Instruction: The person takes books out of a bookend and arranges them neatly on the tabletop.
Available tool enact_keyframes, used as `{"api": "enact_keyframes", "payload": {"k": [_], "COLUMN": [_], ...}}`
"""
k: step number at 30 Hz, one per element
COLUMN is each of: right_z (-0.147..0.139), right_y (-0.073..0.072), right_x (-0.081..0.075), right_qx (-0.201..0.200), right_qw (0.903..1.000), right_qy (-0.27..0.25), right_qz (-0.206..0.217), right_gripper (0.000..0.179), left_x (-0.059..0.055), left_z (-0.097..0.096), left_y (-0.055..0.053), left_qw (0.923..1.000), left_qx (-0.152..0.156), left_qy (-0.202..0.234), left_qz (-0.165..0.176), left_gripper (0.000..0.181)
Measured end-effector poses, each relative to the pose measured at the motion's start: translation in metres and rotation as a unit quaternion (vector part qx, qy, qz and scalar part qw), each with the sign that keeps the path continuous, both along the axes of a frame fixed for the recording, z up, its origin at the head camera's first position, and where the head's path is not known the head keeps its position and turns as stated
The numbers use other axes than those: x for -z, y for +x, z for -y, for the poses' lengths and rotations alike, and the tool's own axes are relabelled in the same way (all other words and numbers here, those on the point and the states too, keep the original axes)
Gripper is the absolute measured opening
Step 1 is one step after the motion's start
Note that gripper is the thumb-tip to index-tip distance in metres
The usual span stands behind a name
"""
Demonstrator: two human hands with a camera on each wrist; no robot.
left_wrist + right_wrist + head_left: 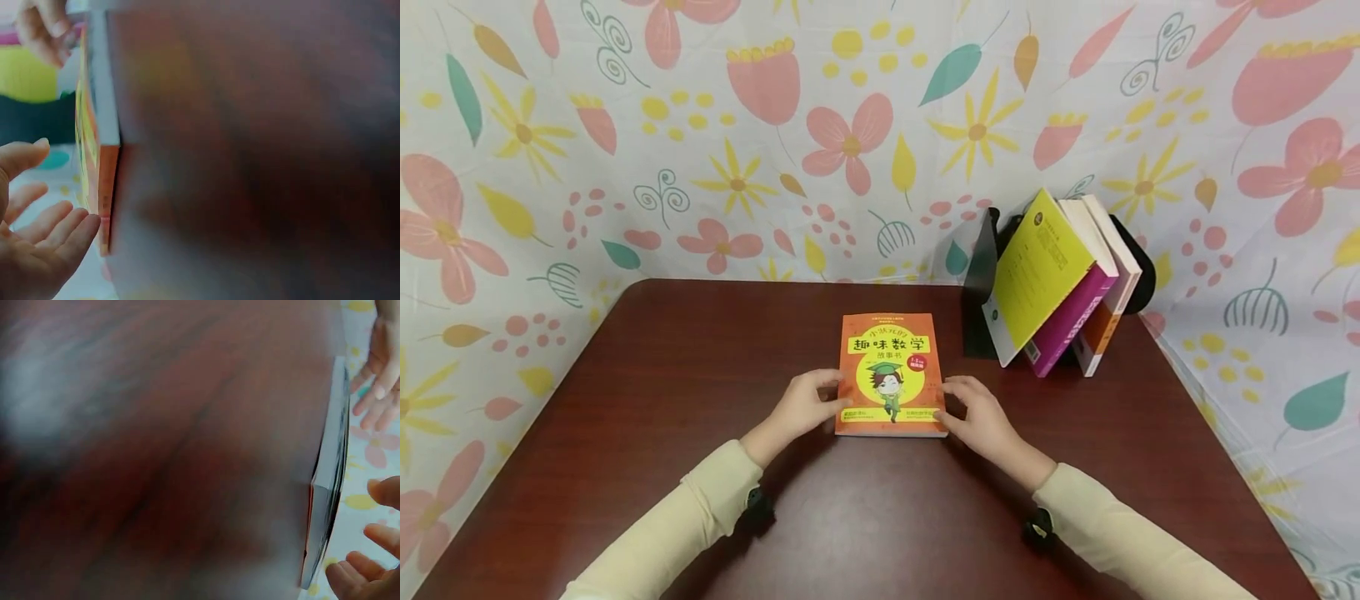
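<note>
An orange and yellow book (887, 333), its cover showing a cartoon figure in a green graduation cap, lies flat on the dark wooden table. At its left side is my left hand (797, 410), with spread, gently bent fingers beside the orange spine (107, 194). On the opposite side my right hand (988, 423) has its fingers near the page edge (322, 506). In the wrist views both thumbs stand apart from the cover, and neither hand grips the book. Whether the fingertips touch its sides is hard to tell.
At the back right, a black bookend (979, 287) holds several leaning books, among them a yellow one (1037, 271) and a purple one (1071, 329). Behind the table (715, 333) hangs a flower-patterned cloth (850, 208).
</note>
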State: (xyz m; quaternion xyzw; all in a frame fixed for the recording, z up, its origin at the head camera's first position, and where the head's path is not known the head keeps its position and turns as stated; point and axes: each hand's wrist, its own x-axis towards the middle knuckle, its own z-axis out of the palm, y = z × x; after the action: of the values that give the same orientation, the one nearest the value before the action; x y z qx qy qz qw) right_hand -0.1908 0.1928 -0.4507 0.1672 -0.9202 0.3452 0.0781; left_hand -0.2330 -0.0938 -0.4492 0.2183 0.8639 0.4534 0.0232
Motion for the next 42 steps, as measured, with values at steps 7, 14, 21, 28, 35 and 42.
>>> {"api": "enact_keyframes", "payload": {"k": [7, 14, 21, 28, 35, 42], "right_z": [0.003, 0.006, 0.005, 0.005, 0.006, 0.006], "right_y": [0.008, 0.01, 0.008, 0.005, 0.003, 0.001], "right_x": [0.0, 0.001, 0.002, 0.002, 0.001, 0.002], "right_qx": [-0.065, -0.133, -0.207, -0.223, -0.223, -0.222], "right_qw": [0.9904, 0.9751, 0.9505, 0.9402, 0.9385, 0.937], "right_qy": [0.103, 0.16, 0.213, 0.235, 0.243, 0.244], "right_qz": [-0.065, -0.075, -0.091, -0.105, -0.101, -0.114], "right_gripper": [0.049, 0.042, 0.036, 0.037, 0.035, 0.032], "left_x": [0.003, 0.007, 0.011, 0.008, 0.002, 0.002], "left_z": [0.004, 0.005, 0.004, 0.001, 0.0, -0.004], "left_y": [0.022, 0.03, 0.025, 0.023, 0.022, 0.019], "left_qw": [0.9726, 0.9562, 0.9317, 0.9137, 0.908, 0.9044], "left_qx": [0.099, 0.121, 0.155, 0.196, 0.217, 0.215], "left_qy": [-0.159, -0.203, -0.236, -0.268, -0.287, -0.303], "left_qz": [-0.137, -0.172, -0.229, -0.235, -0.215, -0.209], "left_gripper": [0.044, 0.039, 0.037, 0.036, 0.036, 0.037]}}
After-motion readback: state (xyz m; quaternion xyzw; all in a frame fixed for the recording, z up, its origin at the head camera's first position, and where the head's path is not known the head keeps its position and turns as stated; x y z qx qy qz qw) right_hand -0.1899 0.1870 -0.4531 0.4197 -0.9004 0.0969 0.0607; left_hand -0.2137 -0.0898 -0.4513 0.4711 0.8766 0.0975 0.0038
